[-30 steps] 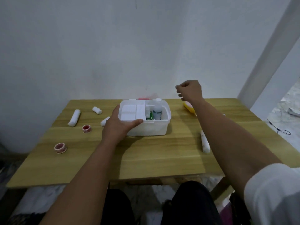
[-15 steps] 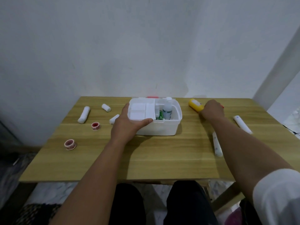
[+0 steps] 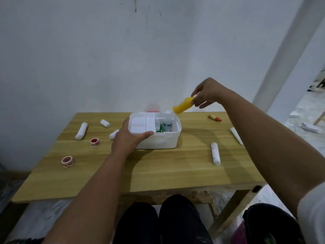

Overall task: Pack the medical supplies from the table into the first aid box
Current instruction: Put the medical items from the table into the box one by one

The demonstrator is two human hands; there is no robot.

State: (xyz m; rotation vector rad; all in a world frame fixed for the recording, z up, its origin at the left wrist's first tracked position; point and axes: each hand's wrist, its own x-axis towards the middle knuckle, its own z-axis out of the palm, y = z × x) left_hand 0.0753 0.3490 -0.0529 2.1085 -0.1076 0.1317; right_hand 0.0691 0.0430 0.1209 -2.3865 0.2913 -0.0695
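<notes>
The white first aid box (image 3: 158, 143) stands open at the middle of the wooden table (image 3: 158, 166). Inside it are a white tray insert and an upright clear bottle (image 3: 167, 122). My left hand (image 3: 131, 138) grips the box's near left rim. My right hand (image 3: 206, 93) holds a yellow bottle (image 3: 182, 106) tilted in the air just above the box's far right corner. White bandage rolls (image 3: 81, 131) lie left of the box, with others (image 3: 215, 153) to the right. Two red tape rolls (image 3: 68, 161) sit at the left.
A small red and yellow tube (image 3: 214, 118) lies at the table's far right. A thin white roll (image 3: 236, 135) is partly hidden by my right forearm. A white wall rises directly behind the table. My knees are under the near edge.
My right hand closed on the yellow bottle at the table's far right, lifted it and carried it left toward the box. My left hand stayed on the box.
</notes>
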